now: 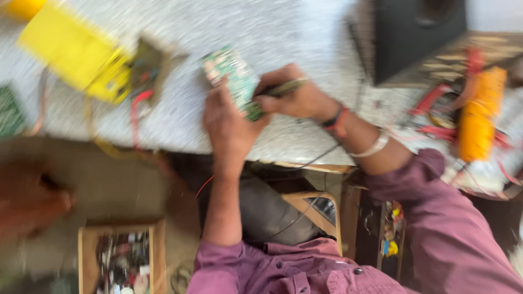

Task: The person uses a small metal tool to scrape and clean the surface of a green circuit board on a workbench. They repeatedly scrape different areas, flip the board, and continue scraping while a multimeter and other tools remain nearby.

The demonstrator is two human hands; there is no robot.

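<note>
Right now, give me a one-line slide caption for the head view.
Left hand steadies a green circuit board on a speckled worktop while the right hand applies a slim tool.

Green circuit board (235,80), speckled grey-white table (294,32), yellow box (73,51), maroon sleeves (452,234).

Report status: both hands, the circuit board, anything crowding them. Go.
Left hand grips green circuit board over the speckled worktop. Right hand holds a thin dark tool at the board. Yellow device and wires to the left, apart.
</note>
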